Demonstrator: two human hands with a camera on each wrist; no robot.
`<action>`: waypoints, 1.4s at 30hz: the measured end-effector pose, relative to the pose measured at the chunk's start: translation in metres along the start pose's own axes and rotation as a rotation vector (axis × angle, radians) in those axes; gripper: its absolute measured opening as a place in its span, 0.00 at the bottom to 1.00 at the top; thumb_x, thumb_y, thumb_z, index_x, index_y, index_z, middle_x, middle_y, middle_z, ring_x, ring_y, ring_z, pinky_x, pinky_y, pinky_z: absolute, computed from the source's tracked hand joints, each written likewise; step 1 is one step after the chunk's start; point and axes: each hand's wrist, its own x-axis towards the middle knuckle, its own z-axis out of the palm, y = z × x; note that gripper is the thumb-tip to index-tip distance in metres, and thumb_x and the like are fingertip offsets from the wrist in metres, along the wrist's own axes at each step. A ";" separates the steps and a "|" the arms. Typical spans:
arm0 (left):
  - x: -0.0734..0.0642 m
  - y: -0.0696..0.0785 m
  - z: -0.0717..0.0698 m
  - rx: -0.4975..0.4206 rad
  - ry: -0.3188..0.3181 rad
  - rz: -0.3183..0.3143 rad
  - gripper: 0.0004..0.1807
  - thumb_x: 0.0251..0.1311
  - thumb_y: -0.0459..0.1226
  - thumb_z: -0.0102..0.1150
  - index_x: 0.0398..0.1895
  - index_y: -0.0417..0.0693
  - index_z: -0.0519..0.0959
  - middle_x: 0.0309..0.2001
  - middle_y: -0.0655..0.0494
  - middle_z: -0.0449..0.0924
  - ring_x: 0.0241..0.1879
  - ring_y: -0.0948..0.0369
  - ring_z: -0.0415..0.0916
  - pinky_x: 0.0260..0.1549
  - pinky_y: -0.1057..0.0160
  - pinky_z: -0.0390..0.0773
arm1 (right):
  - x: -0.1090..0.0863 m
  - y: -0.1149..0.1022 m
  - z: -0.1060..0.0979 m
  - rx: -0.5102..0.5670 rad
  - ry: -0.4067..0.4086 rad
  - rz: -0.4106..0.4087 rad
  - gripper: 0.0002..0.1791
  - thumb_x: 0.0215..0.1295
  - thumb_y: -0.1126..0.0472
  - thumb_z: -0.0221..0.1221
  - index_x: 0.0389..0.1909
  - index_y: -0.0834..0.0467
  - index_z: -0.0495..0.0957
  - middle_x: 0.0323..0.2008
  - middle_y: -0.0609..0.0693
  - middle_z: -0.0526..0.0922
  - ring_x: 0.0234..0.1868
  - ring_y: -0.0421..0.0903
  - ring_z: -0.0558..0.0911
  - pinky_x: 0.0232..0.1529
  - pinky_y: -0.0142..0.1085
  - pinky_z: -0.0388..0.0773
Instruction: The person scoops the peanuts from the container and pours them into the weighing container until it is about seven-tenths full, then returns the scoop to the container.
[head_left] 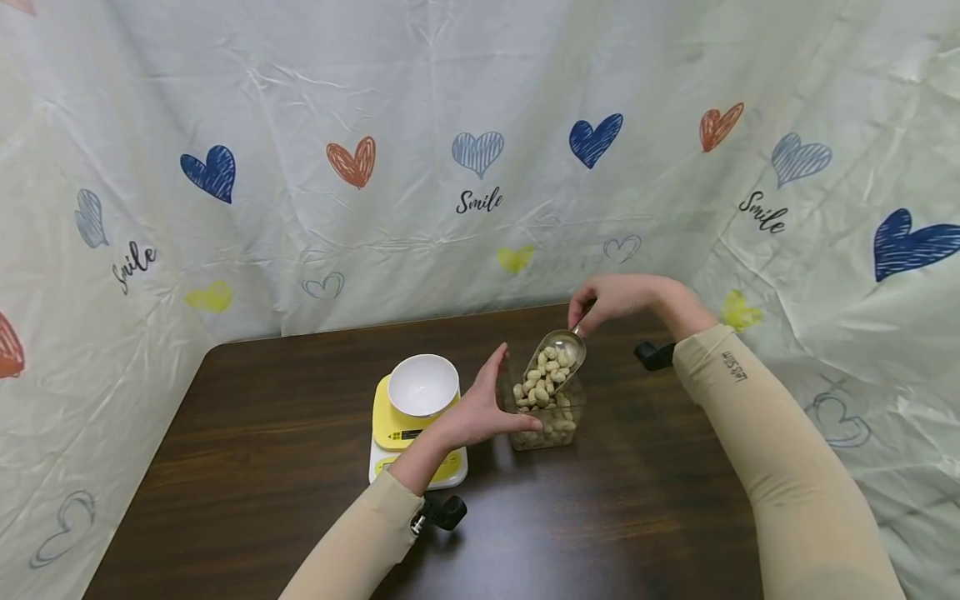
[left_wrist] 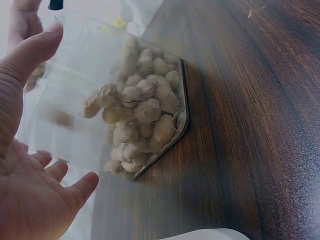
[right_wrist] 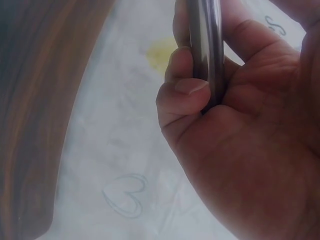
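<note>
A metal scoop (head_left: 567,343) full of unshelled peanuts (head_left: 546,371) tilts down into a clear plastic box. My right hand (head_left: 618,298) holds the scoop's handle from behind; in the right wrist view, curled fingers (right_wrist: 187,97) wrap the shiny handle (right_wrist: 207,45). More peanuts (left_wrist: 142,107) lie at the bottom of the clear box (left_wrist: 75,45), seen through its wall in the left wrist view. My left hand (head_left: 480,412) is at the box's left side, thumb along the near wall and fingers extended, spread wide from the thumb.
Left of the box, a white bowl (head_left: 423,385) sits on a yellow and white kitchen scale (head_left: 386,429), partly hidden by my left forearm. All stand on a dark wooden table (head_left: 285,467). A white curtain (head_left: 412,83) with printed hearts hangs behind and along the sides.
</note>
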 end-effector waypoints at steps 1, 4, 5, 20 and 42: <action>-0.001 0.000 0.000 0.000 0.003 0.001 0.72 0.48 0.52 0.81 0.84 0.65 0.33 0.82 0.53 0.43 0.79 0.58 0.43 0.71 0.47 0.57 | 0.000 0.000 -0.001 0.007 -0.002 0.001 0.10 0.64 0.58 0.68 0.44 0.57 0.84 0.45 0.53 0.81 0.45 0.50 0.77 0.48 0.44 0.74; -0.003 0.001 -0.002 0.004 0.009 0.002 0.72 0.49 0.53 0.81 0.84 0.65 0.33 0.82 0.51 0.43 0.79 0.58 0.43 0.71 0.46 0.56 | 0.000 0.000 -0.001 0.021 -0.003 0.003 0.11 0.64 0.58 0.69 0.44 0.57 0.84 0.44 0.52 0.82 0.45 0.49 0.77 0.48 0.44 0.74; -0.003 0.001 -0.003 0.006 0.010 0.001 0.72 0.48 0.53 0.80 0.84 0.65 0.33 0.82 0.51 0.42 0.79 0.58 0.43 0.71 0.46 0.56 | 0.000 0.000 -0.001 0.025 -0.001 0.003 0.11 0.64 0.58 0.69 0.44 0.57 0.84 0.44 0.52 0.82 0.45 0.49 0.78 0.49 0.44 0.74; -0.022 0.006 -0.011 0.058 0.025 -0.023 0.73 0.50 0.54 0.79 0.81 0.73 0.27 0.82 0.60 0.32 0.80 0.58 0.34 0.72 0.45 0.54 | 0.001 0.012 0.006 0.087 0.047 -0.044 0.13 0.66 0.56 0.68 0.47 0.58 0.84 0.45 0.53 0.83 0.46 0.50 0.79 0.50 0.44 0.76; -0.102 -0.029 -0.102 0.247 0.285 -0.035 0.71 0.46 0.54 0.82 0.84 0.64 0.39 0.82 0.54 0.40 0.80 0.51 0.36 0.68 0.32 0.54 | -0.001 0.002 0.016 0.108 0.134 -0.091 0.15 0.70 0.50 0.65 0.51 0.54 0.84 0.51 0.51 0.83 0.53 0.51 0.78 0.56 0.50 0.73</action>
